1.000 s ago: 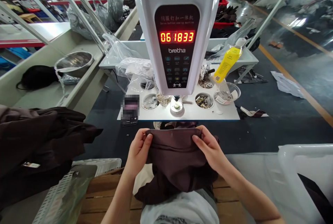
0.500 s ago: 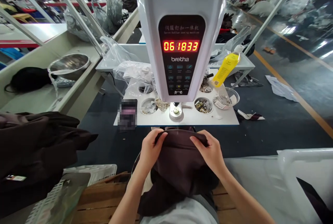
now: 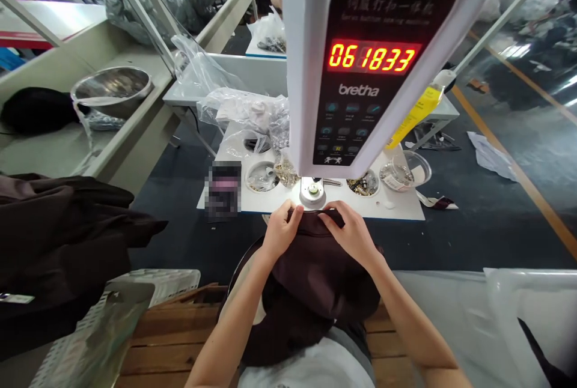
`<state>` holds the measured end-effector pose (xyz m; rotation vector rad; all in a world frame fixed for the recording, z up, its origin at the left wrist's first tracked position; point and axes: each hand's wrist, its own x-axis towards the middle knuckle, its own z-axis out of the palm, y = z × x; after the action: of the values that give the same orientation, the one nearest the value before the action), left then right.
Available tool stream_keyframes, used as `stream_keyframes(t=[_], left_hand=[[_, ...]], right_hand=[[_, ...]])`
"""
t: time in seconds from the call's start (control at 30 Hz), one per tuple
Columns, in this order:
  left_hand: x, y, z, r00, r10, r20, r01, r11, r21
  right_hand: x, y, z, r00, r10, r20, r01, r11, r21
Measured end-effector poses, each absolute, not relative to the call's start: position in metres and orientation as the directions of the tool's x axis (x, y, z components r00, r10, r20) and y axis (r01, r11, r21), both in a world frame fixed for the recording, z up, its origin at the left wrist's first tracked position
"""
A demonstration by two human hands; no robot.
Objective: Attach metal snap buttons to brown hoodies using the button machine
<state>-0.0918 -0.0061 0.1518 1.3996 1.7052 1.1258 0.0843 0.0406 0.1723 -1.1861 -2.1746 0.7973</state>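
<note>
A dark brown garment hangs from both hands down over my lap. My left hand pinches its top edge on the left, thumb on the near side. On the right, my right hand grips the same edge between thumb and fingers. The edge lies at the front of the white table, just below the round metal die of a button machine. The machine's tall white head stands over the die, its red display reading 061833.
Metal fasteners fill round wells in the white tabletop. A clear round tub and a yellow bottle stand right. Dark garments are heaped left. A metal bowl rests on the side bench. A white bin stands lower right.
Both hands have moved forward and closer together, bringing the garment's edge up to the die. The view has shifted, so the machine's head looks larger and farther right.
</note>
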Motion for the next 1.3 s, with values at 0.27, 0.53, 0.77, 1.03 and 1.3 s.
stream_keyframes(t=[0.27, 0.53, 0.77, 1.03, 1.3], left_hand=[[-0.092, 0.003, 0.148, -0.239, 0.966, 0.094, 0.356, -0.002, 0.934], [-0.088, 0.017, 0.150, -0.265, 0.961, 0.084, 0.392, 0.027, 0.920], [-0.093, 0.028, 0.145, -0.258, 0.965, 0.055, 0.344, 0.038, 0.938], [-0.092, 0.043, 0.147, -0.326, 0.941, 0.090, 0.336, 0.026, 0.942], [-0.093, 0.063, 0.133, -0.405, 0.913, 0.050, 0.363, 0.110, 0.925]], right_hand=[[0.077, 0.049, 0.167, -0.392, 0.905, 0.166, 0.597, 0.388, -0.702], [0.066, 0.062, 0.158, -0.318, 0.918, 0.236, 0.579, 0.385, -0.718], [0.063, 0.069, 0.156, -0.316, 0.919, 0.237, 0.513, 0.376, -0.772], [0.057, 0.084, 0.156, -0.212, 0.962, 0.171, 0.515, 0.259, -0.817], [0.048, 0.101, 0.146, -0.108, 0.993, 0.047, 0.546, 0.099, -0.832]])
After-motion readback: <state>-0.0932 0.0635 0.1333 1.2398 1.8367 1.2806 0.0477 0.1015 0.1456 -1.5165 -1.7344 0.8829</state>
